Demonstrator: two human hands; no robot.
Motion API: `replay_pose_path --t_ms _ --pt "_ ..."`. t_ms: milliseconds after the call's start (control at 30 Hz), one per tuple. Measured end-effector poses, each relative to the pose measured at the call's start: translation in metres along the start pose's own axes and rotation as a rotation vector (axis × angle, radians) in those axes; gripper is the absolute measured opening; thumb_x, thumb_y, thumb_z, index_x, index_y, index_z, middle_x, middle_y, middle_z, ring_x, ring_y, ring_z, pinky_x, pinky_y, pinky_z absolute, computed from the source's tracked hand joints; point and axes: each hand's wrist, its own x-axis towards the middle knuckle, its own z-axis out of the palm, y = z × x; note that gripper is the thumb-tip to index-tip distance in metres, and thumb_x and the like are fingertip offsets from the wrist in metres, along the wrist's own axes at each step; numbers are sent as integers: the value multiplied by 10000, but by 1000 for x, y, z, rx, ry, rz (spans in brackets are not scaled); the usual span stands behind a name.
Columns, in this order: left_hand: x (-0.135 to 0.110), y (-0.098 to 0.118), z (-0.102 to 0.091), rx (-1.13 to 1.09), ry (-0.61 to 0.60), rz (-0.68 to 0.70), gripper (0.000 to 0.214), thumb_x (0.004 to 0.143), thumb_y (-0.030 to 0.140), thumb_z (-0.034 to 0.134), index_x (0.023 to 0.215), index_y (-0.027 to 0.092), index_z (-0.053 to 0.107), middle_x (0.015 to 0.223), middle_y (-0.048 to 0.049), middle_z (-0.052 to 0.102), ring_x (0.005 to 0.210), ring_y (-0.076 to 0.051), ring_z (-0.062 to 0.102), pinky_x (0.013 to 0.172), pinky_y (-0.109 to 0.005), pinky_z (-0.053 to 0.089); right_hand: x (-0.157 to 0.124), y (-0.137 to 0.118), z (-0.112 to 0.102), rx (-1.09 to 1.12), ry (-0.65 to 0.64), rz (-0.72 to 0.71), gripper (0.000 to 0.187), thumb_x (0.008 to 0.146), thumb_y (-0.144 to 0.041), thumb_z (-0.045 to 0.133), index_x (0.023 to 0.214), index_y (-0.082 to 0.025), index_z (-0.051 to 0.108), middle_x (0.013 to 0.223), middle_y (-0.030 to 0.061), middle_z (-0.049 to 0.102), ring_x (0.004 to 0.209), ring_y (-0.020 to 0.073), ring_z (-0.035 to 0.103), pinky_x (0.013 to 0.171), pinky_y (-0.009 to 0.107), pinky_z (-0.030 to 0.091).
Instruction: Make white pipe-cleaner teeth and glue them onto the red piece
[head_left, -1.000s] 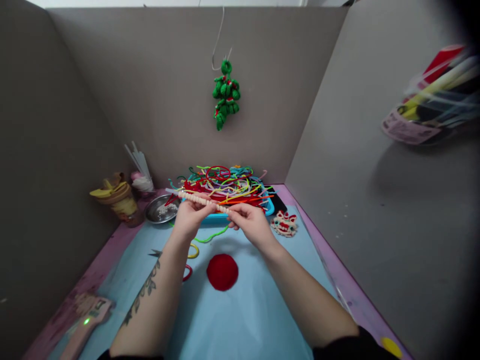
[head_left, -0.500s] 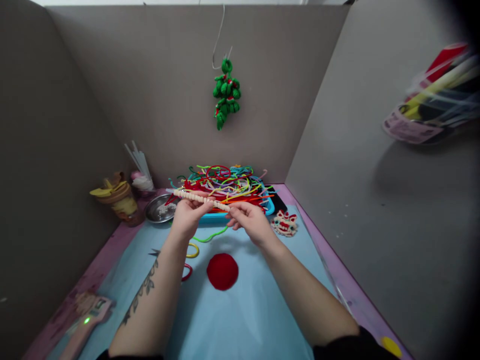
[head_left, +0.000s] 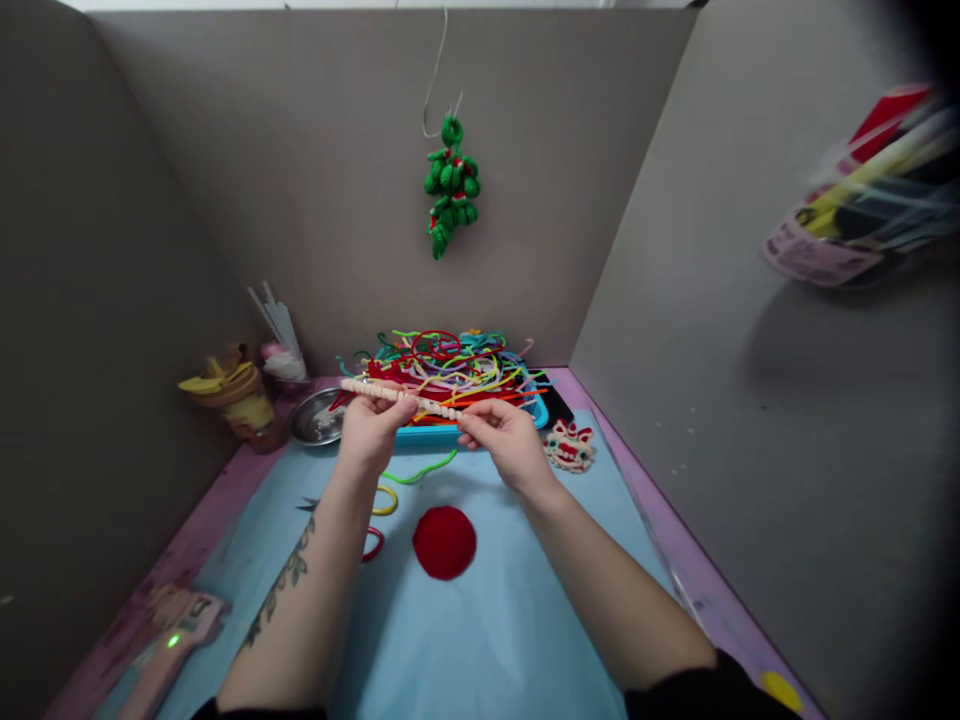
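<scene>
Hands raised over a blue worktop [head_left: 480, 640], both forearms reaching forward from the bottom edge and converging. The left hand [head_left: 373, 432], on a forearm with a leafy tattoo [head_left: 289, 578], is pinched shut on a bead strand [head_left: 401, 397] near its middle, fingers curled over it. The right hand [head_left: 508, 440] clamps the strand's right end between thumb and fingertips, palm turned inward.

The strand, pale and stiff, runs nearly level between the two hands, dipping slightly to the right. Its free left end sticks out past the left hand. It is held clear of the worktop, in front of a blue tray [head_left: 424, 432] heaped with coloured pipe cleaners [head_left: 450, 368].

No writing can be read. Print on the pink device [head_left: 171, 640] at lower left, where a green light glows, is too blurred, as is the label on the pink holder [head_left: 817, 262] at upper right.

Below the hands lie a green pipe cleaner [head_left: 420, 470], a yellow ring [head_left: 388, 500], a red ring [head_left: 373, 545] and a red disc [head_left: 445, 542]. A small red-and-white figure [head_left: 568, 446] sits just right of the right hand, beside the tray. A metal dish [head_left: 315, 420] and a yellow cup [head_left: 236, 395] stand left of the tray. A green ornament [head_left: 451, 185] hangs from a wire hook against the back wall.
</scene>
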Motion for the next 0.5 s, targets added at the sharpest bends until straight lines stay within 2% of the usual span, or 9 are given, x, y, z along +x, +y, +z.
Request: replay_pose_path --t_ms 233,400,500 --pt "-1 -2 2 -20 -33 -17 414 480 216 855 796 143 597 691 -1 670 648 -127 639 635 -235 503 2 4 0 38 -10 11 243 652 -350 746 770 -166 638 605 -10 645 546 135 628 523 239 486" --pt "-2 -6 4 -41 -4 -17 418 467 221 863 782 142 599 677 2 673 626 -117 629 619 -221 500 1 4 -1 20 48 -80 194 654 -308 747 750 -165 657 612 3 660 560 124 600 573 251 485" --pt "-3 -8 6 -67 -9 -31 421 482 211 861 807 143 603 703 -5 683 667 -125 645 669 -239 512 2 3 -1 40 86 -74 195 633 -302 757 724 -164 654 599 4 655 549 127 593 567 259 481"
